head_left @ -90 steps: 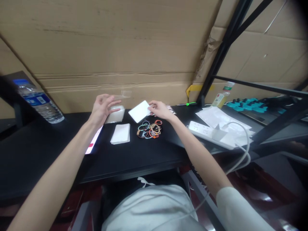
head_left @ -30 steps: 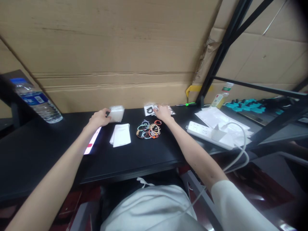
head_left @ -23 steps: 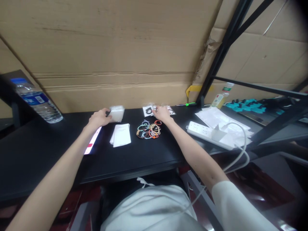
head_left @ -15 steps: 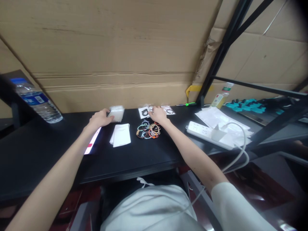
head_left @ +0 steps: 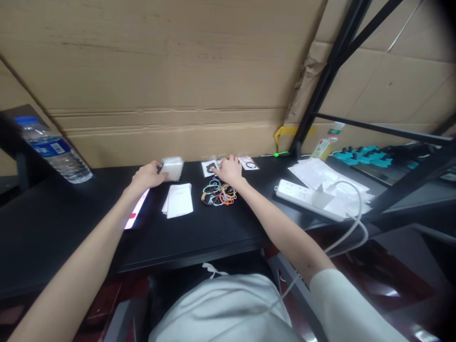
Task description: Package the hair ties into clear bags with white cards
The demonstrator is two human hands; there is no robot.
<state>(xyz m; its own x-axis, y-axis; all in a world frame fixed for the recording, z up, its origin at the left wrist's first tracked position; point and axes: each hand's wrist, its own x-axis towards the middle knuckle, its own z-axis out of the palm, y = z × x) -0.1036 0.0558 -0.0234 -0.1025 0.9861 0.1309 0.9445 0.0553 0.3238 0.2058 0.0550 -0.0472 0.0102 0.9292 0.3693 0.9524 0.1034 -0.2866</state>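
Note:
My left hand (head_left: 147, 175) rests at the left edge of a stack of clear plastic bags (head_left: 172, 169), thumb and fingers apart. My right hand (head_left: 230, 169) lies over small bagged cards at the back of the desk, fingers spread, and hides part of them. Left of it shows a card with a dark bracelet (head_left: 211, 168); to its right is another bagged card with a thin dark bracelet (head_left: 250, 164). Just in front of that hand lies a pile of colourful cord bracelets (head_left: 219, 193). White cards (head_left: 179, 200) are stacked between the two hands.
A lit phone (head_left: 134, 214) lies under my left wrist. At far left stands a water bottle (head_left: 59, 149). On the right are a white power strip (head_left: 309, 199) with a cable, white papers (head_left: 317, 172) and a yellowish drink bottle (head_left: 326, 145). Cardboard (head_left: 171, 71) walls the back.
My right hand has slid slightly left, and the bagged card with the dark bracelet has shifted left with it. My left hand has stayed in place.

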